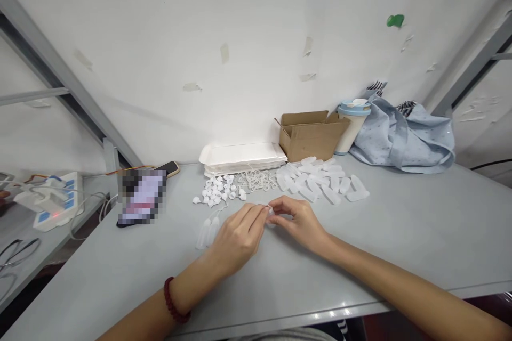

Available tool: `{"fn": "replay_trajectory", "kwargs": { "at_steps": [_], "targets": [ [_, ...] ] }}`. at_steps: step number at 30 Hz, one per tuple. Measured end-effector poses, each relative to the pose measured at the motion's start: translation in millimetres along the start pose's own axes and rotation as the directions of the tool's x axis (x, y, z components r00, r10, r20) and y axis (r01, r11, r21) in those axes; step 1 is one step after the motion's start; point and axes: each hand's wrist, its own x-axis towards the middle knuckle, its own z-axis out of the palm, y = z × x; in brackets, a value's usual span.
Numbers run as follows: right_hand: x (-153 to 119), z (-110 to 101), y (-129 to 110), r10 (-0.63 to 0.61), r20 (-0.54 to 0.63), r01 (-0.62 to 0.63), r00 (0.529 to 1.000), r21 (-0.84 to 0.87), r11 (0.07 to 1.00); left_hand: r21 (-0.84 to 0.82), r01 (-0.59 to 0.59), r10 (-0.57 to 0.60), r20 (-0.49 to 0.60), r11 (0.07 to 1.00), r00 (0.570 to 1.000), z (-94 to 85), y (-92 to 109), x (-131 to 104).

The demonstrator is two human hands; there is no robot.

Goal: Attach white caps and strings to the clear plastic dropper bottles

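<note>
My left hand (pixel 239 233), with a dark red bracelet at the wrist, meets my right hand (pixel 301 222) just above the grey table. Fingertips of both pinch a small whitish plastic piece (pixel 270 210), mostly hidden by the fingers; its exact kind I cannot make out. Beside my left hand lie translucent tubes with cord loops (pixel 207 230). Beyond the hands spread a pile of small white caps (pixel 218 190), a tangle of thin whitish cord loops (pixel 256 180) and a heap of translucent, finger-shaped plastic sleeves (pixel 316 180).
White flat boxes (pixel 244 159) are stacked against the wall, next to an open cardboard box (pixel 314 141). A lidded cup (pixel 350 130) and a light blue bag (pixel 408 138) stand at right. To the left are phones (pixel 172 168) and a power strip (pixel 56 205).
</note>
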Motion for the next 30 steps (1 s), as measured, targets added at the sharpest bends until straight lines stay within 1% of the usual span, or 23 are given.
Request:
{"fn": "replay_trajectory", "kwargs": {
  "at_steps": [3, 7, 10, 12, 15, 17, 20, 24, 26, 27, 29, 30],
  "targets": [
    [-1, 1, 2, 0.027, -0.006, -0.026, 1.0, 0.028, 0.999, 0.019, -0.045, 0.046, -0.016, 0.999, 0.999, 1.1, 0, -1],
    [-1, 2, 3, 0.046, 0.007, -0.047, 0.999, 0.064, 0.997, 0.074, -0.096, 0.094, 0.027, 0.993, 0.995, 1.9, -2, -5],
    [0, 2, 3, 0.059, 0.014, -0.06, 0.998, 0.058, 0.997, 0.107, -0.145, 0.14, 0.059, 0.984, 0.988, 3.3, -4, -8],
    [1, 2, 3, 0.082, 0.028, -0.084, 0.996, 0.053, 0.995, 0.108, -0.146, 0.14, 0.062, 0.983, 0.988, 4.6, -5, -8],
    [4, 1, 3, 0.122, 0.055, -0.127, 0.991, 0.084, 0.988, 0.066, -0.092, 0.089, 0.04, 0.994, 0.995, 5.6, -6, -5],
    [5, 1, 2, 0.146, 0.058, -0.152, 0.988, 0.113, 0.982, 0.025, -0.047, 0.045, 0.044, 0.999, 0.998, 5.0, -5, -3],
    [5, 0, 1, 0.17, 0.063, -0.177, 0.983, 0.14, 0.974, -0.009, -0.003, 0.004, 0.097, 1.0, 0.995, 3.1, -4, -2],
    [5, 0, 3, 0.18, 0.082, -0.193, 0.98, 0.182, 0.964, -0.077, 0.016, -0.004, 0.153, 0.997, 0.988, -0.4, -6, -5],
    [6, -1, 2, 0.202, 0.132, -0.232, 0.97, 0.275, 0.933, -0.154, 0.071, -0.046, 0.16, 0.986, 0.986, -3.7, -7, -7],
    [7, -3, 1, 0.217, 0.175, -0.265, 0.96, 0.333, 0.905, -0.191, 0.116, -0.085, 0.16, 0.975, 0.983, -5.9, -8, -8],
    [8, -7, -4, 0.237, 0.281, -0.345, 0.93, 0.444, 0.827, -0.247, 0.206, -0.168, 0.163, 0.947, 0.972, -11.1, -9, -8],
    [9, -10, -7, 0.24, 0.334, -0.385, 0.911, 0.488, 0.783, -0.268, 0.233, -0.191, 0.173, 0.935, 0.966, -13.6, -9, -8]
  ]
}}
